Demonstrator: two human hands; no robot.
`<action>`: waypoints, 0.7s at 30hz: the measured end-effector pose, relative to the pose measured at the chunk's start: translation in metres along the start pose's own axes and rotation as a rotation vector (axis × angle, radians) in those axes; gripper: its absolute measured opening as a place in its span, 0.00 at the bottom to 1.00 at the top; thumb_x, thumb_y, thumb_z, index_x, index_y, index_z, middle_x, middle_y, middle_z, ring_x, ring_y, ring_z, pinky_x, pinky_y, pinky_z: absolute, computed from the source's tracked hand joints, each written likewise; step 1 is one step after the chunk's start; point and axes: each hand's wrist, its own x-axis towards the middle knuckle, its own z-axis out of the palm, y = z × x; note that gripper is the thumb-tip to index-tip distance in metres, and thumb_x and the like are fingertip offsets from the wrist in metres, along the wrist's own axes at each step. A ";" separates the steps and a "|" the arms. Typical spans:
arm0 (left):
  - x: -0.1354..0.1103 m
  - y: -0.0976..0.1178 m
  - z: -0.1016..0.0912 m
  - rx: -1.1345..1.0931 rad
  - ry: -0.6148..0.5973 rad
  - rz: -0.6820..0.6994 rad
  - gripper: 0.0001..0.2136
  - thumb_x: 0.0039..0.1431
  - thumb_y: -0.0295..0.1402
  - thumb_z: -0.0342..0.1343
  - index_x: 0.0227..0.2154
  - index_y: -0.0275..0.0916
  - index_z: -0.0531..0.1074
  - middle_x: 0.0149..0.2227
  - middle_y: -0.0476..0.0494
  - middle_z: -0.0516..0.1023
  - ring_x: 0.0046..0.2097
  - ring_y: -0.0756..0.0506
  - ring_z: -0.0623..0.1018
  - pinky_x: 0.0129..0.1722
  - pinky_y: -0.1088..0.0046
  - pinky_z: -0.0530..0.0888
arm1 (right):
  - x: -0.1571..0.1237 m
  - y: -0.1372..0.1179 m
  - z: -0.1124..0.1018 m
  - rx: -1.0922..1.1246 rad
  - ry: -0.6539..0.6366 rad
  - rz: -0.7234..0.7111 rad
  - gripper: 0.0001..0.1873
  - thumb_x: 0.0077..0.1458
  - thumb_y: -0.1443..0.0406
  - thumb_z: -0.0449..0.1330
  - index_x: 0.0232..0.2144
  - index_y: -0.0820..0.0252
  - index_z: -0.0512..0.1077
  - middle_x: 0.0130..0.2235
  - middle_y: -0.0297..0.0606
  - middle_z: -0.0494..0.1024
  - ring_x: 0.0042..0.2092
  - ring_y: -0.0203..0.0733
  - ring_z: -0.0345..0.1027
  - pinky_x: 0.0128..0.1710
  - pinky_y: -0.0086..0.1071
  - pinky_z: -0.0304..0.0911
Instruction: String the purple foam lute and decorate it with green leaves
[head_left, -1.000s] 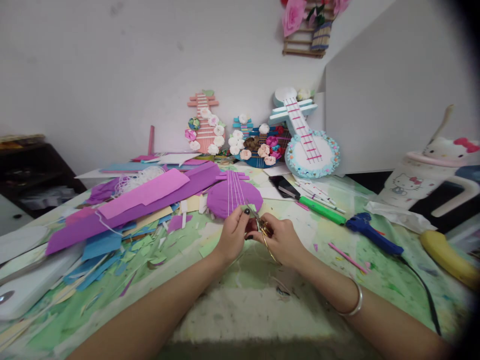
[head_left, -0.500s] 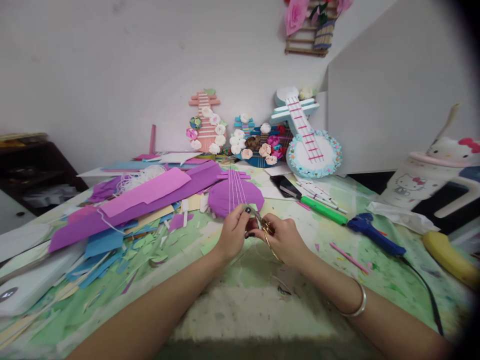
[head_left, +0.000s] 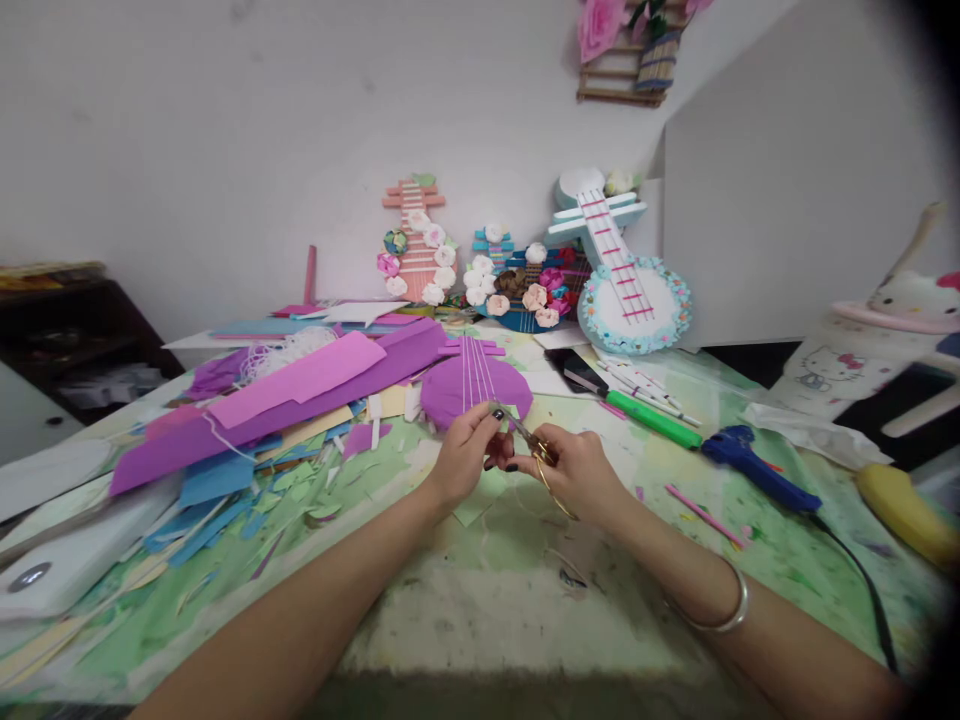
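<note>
My left hand [head_left: 461, 460] is closed, its thumb and fingers pinching a small piece of light green paper [head_left: 510, 411]. In my right hand [head_left: 581, 475] is a pair of gold-handled scissors [head_left: 541, 449], with the blades pointing left at the green paper. One handle loop hangs below the right fingers. Just behind the hands lies a purple paper-covered instrument model [head_left: 442, 390] with white strings running down it. The left fingers partly hide its lower edge and the paper.
Purple and pink sheets [head_left: 300, 380], white string [head_left: 281, 355] and paper scraps [head_left: 300, 490] cover the left. To the right lie a green-handled tool [head_left: 652, 418], a blue glue gun [head_left: 757, 475] and a banana [head_left: 907, 510]. Decorated instrument models [head_left: 634, 300] lean against the wall.
The scissors have swung to a flatter angle, and their lower handle loop sits farther right. Both hands stay close together at the green paper. The whole view has shifted slightly.
</note>
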 end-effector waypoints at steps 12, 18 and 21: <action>0.006 0.006 -0.014 0.003 -0.157 -0.020 0.10 0.56 0.37 0.48 0.23 0.38 0.59 0.17 0.53 0.67 0.17 0.55 0.67 0.16 0.80 0.57 | 0.002 0.005 -0.008 0.012 -0.040 -0.008 0.30 0.50 0.41 0.54 0.19 0.61 0.67 0.16 0.31 0.64 0.20 0.31 0.53 0.21 0.25 0.46; 0.007 0.008 -0.018 0.028 -0.186 -0.038 0.12 0.56 0.37 0.49 0.22 0.37 0.60 0.16 0.53 0.66 0.17 0.55 0.66 0.16 0.80 0.56 | 0.003 0.007 -0.010 0.003 -0.080 0.017 0.31 0.49 0.39 0.54 0.19 0.61 0.67 0.16 0.31 0.64 0.20 0.31 0.51 0.22 0.26 0.46; 0.007 0.009 -0.019 0.037 -0.206 -0.057 0.12 0.56 0.38 0.50 0.22 0.37 0.61 0.16 0.53 0.67 0.16 0.55 0.65 0.16 0.80 0.56 | 0.003 0.007 -0.012 0.001 -0.098 0.040 0.31 0.48 0.39 0.53 0.19 0.61 0.67 0.16 0.31 0.63 0.20 0.31 0.50 0.22 0.26 0.45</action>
